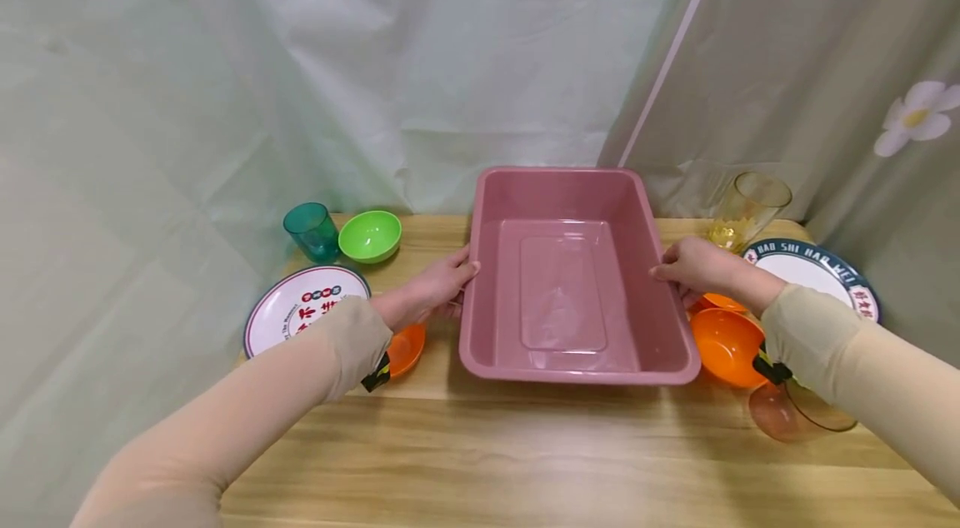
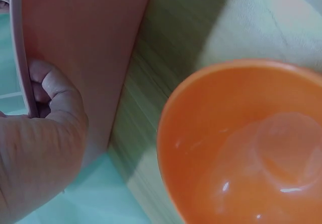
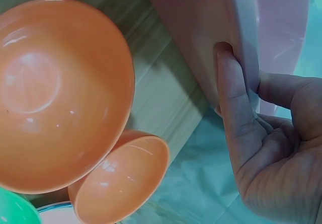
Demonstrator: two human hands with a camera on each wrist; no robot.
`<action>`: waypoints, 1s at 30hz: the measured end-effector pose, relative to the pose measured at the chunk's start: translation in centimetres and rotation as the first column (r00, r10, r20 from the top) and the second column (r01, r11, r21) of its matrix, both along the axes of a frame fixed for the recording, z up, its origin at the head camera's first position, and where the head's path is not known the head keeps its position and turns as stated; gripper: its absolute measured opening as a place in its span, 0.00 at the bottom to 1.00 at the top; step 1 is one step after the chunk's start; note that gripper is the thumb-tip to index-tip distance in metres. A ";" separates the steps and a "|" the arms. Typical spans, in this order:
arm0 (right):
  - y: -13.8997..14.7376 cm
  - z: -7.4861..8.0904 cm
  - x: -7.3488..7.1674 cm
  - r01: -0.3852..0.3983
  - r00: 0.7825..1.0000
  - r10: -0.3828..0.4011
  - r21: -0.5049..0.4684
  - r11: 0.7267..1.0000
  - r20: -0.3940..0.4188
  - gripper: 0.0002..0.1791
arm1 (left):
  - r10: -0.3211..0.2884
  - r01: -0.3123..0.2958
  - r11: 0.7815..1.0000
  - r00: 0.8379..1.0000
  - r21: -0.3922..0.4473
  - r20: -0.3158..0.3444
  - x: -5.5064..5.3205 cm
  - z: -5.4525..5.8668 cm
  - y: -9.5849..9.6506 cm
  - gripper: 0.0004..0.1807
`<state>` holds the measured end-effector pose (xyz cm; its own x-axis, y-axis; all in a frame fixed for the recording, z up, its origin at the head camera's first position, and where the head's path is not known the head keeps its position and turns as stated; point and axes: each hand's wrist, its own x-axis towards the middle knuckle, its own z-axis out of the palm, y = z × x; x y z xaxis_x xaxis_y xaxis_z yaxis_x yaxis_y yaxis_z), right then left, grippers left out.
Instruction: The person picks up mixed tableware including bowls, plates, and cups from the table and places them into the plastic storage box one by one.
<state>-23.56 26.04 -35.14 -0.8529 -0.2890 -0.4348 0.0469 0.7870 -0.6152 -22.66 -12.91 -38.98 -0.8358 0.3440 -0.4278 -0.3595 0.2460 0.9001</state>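
Observation:
An empty pink rectangular basin (image 1: 562,295) is held between both hands, its inside facing up. My left hand (image 1: 435,286) grips its left rim, thumb over the edge and fingers curled under outside. On the right rim, my right hand (image 1: 705,268) pinches the edge; the right wrist view shows the thumb inside and a finger along the outer wall (image 3: 201,38). Close to the left hand lies an orange bowl (image 2: 236,138). Under the right wrist are a large orange bowl (image 1: 726,345) and a smaller orange bowl (image 3: 123,178).
At left stand a teal cup (image 1: 312,231), a green bowl (image 1: 371,236) and a white plate (image 1: 288,307) with red lettering. To the right are a yellowish clear glass (image 1: 753,203), a blue-rimmed plate (image 1: 806,266) and a reddish clear cup (image 1: 783,414). A pale curtain (image 1: 450,53) hangs behind the wooden table (image 1: 510,461).

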 end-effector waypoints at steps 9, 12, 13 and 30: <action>-0.1 0.4 -0.7 0.001 1.000 -0.001 0.037 0.999 0.007 0.19 | 0.002 -0.003 0.999 1.000 0.035 0.020 -1.2 -0.2 -0.1 0.30; -0.3 0.4 -0.8 0.013 1.000 -0.014 0.043 0.999 0.011 0.20 | 0.014 -0.016 0.999 0.999 0.047 0.037 -1.4 -0.2 0.0 0.30; -0.4 0.4 -0.8 0.016 1.000 -0.016 0.046 0.999 0.010 0.20 | 0.016 -0.018 0.999 0.999 0.045 0.039 -1.5 -0.3 0.0 0.30; -0.4 0.3 -1.2 0.020 1.000 -0.019 0.063 0.998 -0.014 0.20 | 0.008 -0.011 0.998 0.999 0.057 0.038 -1.8 -0.3 -0.2 0.30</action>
